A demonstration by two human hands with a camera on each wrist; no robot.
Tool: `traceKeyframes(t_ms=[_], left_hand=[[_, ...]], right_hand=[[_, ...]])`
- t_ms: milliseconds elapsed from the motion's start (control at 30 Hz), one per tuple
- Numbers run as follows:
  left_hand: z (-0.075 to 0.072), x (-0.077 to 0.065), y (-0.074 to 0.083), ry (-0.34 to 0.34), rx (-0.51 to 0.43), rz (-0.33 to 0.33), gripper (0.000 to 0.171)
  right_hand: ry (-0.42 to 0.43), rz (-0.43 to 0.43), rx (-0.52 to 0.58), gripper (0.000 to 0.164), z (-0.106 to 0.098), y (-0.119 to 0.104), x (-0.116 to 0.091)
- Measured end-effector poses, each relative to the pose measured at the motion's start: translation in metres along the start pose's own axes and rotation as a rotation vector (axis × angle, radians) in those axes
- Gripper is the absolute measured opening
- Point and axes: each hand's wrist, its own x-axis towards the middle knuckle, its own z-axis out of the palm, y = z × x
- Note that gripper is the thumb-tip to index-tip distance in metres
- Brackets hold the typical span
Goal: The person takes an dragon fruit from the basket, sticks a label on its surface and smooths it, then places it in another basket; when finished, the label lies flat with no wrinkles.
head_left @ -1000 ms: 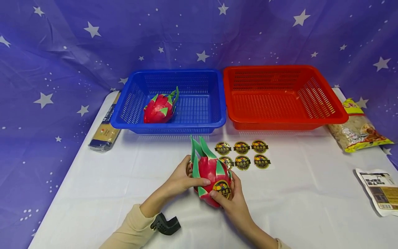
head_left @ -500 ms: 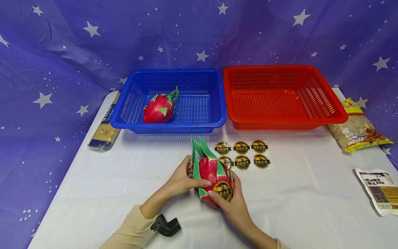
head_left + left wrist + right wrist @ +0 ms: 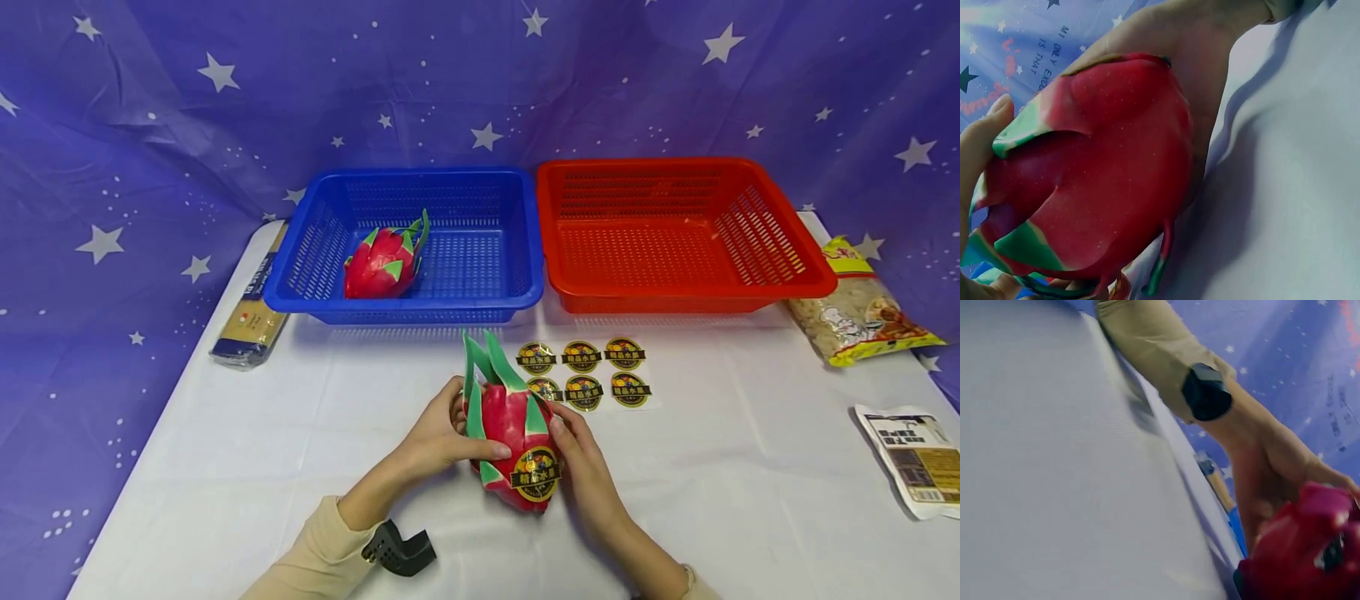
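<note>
A red dragon fruit (image 3: 504,417) with green-tipped scales is held over the white table, leaf tips pointing away. My left hand (image 3: 442,433) grips its left side, the thumb lying across the front. A round black-and-gold fruit sticker (image 3: 536,475) sits on the lower right of its skin. My right hand (image 3: 588,475) is at the fruit's right side, fingers fairly straight, thumb off the sticker. In the left wrist view the dragon fruit (image 3: 1104,169) covers part of the right palm (image 3: 1194,56). The right wrist view catches the left hand (image 3: 1272,469) behind the fruit (image 3: 1297,556).
Behind stand a blue basket (image 3: 405,317) holding another dragon fruit (image 3: 381,262) and a red basket (image 3: 693,304). A sheet with several round stickers (image 3: 583,356) lies before them. Packages flank the baskets: a noodle-like pack (image 3: 251,329), a yellow-edged bag (image 3: 862,317), a white pouch (image 3: 911,458).
My right thumb has come off the sticker area and moved up to the fruit's right edge, exposing the whole sticker. The fruit has shifted slightly toward me; the left hand keeps its grip.
</note>
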Motion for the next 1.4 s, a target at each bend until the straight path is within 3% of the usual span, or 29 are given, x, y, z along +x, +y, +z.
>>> traceKeyframes(t_ms=[133, 333, 433, 533, 800, 967, 1100, 1200, 1300, 1400], left_hand=[[0.002, -0.002, 0.003, -0.044, -0.031, 0.021, 0.073], [0.005, -0.005, 0.009, -0.084, -0.044, 0.038, 0.070], [0.005, -0.007, 0.010, -0.098, -0.035, 0.044, 0.069], [0.006, -0.006, 0.009, -0.122, -0.032, 0.066, 0.068], [0.013, -0.001, 0.013, -0.205, 0.057, 0.123, 0.070], [0.013, 0.011, 0.021, -0.247, 0.043, 0.199, 0.066], [0.010, 0.024, 0.027, -0.146, 0.034, 0.258, 0.054], [0.009, 0.033, 0.029, -0.045, 0.093, 0.280, 0.041], [0.011, 0.040, 0.028, 0.033, 0.184, 0.290, 0.037], [0.017, 0.048, 0.026, 0.067, 0.263, 0.306, 0.041]], right_hand=[[-0.093, 0.077, 0.080, 0.047, -0.005, -0.003, 0.003], [-0.382, 0.201, 0.248, 0.052, -0.017, -0.004, 0.003], [-0.479, 0.204, 0.314, 0.050, -0.022, -0.003, 0.001], [-0.511, 0.175, 0.324, 0.045, -0.026, -0.001, -0.001], [-0.426, 0.148, 0.252, 0.039, -0.033, -0.003, -0.006], [-0.348, 0.116, 0.184, 0.039, -0.048, -0.008, -0.006], [-0.220, 0.090, 0.127, 0.036, -0.064, -0.017, -0.002], [-0.146, 0.070, 0.110, 0.039, -0.076, -0.028, 0.003], [-0.126, 0.043, 0.123, 0.043, -0.088, -0.043, 0.011], [-0.131, 0.012, 0.158, 0.044, -0.097, -0.062, 0.020]])
